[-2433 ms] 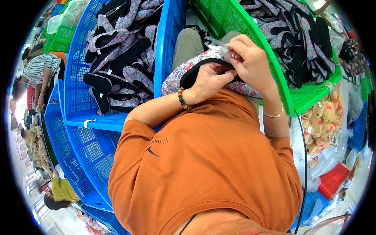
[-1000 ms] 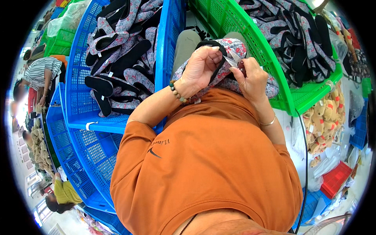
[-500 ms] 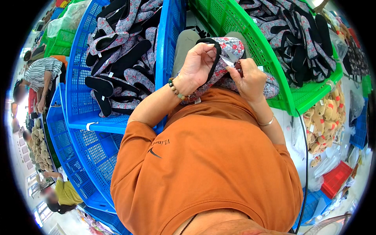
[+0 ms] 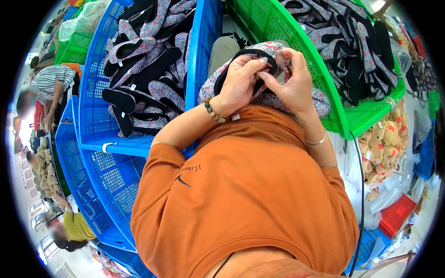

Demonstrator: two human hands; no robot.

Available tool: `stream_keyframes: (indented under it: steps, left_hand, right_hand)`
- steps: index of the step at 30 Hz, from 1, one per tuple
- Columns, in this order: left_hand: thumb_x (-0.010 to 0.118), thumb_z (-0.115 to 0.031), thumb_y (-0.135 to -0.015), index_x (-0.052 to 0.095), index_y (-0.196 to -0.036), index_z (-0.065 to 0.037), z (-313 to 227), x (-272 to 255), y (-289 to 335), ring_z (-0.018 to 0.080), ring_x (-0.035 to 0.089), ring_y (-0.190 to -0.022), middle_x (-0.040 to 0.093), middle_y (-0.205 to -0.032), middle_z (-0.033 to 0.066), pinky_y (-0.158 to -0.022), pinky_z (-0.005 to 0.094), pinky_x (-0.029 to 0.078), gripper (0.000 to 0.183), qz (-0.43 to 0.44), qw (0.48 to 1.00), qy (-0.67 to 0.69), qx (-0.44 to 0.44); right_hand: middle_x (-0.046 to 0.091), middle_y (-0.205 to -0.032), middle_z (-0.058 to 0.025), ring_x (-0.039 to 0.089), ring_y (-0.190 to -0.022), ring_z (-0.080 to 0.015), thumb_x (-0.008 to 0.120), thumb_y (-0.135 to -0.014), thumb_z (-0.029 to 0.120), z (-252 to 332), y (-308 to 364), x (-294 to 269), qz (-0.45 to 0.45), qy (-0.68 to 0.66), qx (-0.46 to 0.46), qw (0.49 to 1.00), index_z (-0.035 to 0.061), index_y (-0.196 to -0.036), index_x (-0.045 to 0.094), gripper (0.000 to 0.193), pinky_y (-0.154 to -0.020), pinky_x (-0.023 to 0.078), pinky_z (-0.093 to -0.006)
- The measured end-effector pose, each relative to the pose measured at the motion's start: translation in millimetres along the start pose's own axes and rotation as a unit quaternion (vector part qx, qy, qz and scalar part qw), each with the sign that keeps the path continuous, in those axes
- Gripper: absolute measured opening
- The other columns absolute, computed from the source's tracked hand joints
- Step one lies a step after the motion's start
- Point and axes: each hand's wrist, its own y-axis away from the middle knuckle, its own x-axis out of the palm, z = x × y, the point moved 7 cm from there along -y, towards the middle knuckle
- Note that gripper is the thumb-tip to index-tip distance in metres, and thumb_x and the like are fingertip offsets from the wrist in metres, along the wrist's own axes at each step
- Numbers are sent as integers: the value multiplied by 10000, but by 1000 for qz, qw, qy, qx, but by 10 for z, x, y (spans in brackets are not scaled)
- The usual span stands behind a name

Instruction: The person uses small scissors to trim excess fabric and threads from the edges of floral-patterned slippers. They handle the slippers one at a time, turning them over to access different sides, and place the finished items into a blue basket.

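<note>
A floral slipper [image 4: 212,85] with black edging lies across my lap, its opening turned up toward me. My left hand [image 4: 241,78] is closed on the black edge of that slipper, thumb and fingers pinching it. My right hand [image 4: 294,85] is bent close against it, its thumb reaching to the left fingertips. Something small and shiny shows between the right fingers, mostly hidden, so I cannot make out what it is. Another floral slipper [image 4: 320,102] lies beneath, beside my right wrist.
A blue crate [image 4: 204,55] on the left and a green crate [image 4: 331,104] on the right hold heaps of similar slippers. More blue crates [image 4: 111,171] stand behind at left. A black cable [image 4: 362,199] hangs at right, near plush toys [image 4: 382,148]. Other people are at far left.
The slipper has turned and shifted left in my hands. My right hand has moved up to my left fingertips. A pointed metal blade with a dark handle, seen before, is now hidden.
</note>
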Motion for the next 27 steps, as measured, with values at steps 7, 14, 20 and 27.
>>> stream_keyframes:
  steps: [7, 14, 20, 27]
  left_hand:
    - [530, -20, -878, 592, -1090, 78, -113, 111, 150, 133, 603, -934, 645, -1021, 88, -864, 256, 482, 242, 1, 959, -284, 24]
    - [694, -31, -688, 629, -1048, -35, -737, 371, 352, 271, 600, -979, 627, -1019, 127, -818, 343, 503, 366, 40, 622, -695, 359]
    - [659, 3, -711, 674, -988, -81, -741, 187, -49, 262, 588, -972, 639, -1017, 77, -835, 336, 485, 289, 129, 617, -666, 400]
    - [616, -72, -851, 636, -979, 9, -550, -35, -384, 145, 592, -876, 631, -919, 38, -805, 261, 459, 153, 258, 769, -580, 75]
  right_hand:
    - [630, -1068, -113, 619, -951, -138, 585, -823, -58, -343, 7, 97, 40, -99, 60, 992, -47, -1168, 531, 349, -808, 491, -242]
    - [645, -936, -76, 580, -814, -93, 598, -867, 27, -436, -25, 156, 44, -121, 106, 986, -47, -1075, 603, 221, -731, 468, -226]
    - [597, -738, -53, 492, -622, -84, 599, -862, 63, -196, -105, 163, 70, -145, 76, 984, -8, -994, 640, 155, -575, 416, -236]
    - [596, -800, 15, 490, -680, -42, 587, -888, 64, -416, 43, 261, 201, -325, 203, 902, -27, -981, 616, 133, -597, 409, -202]
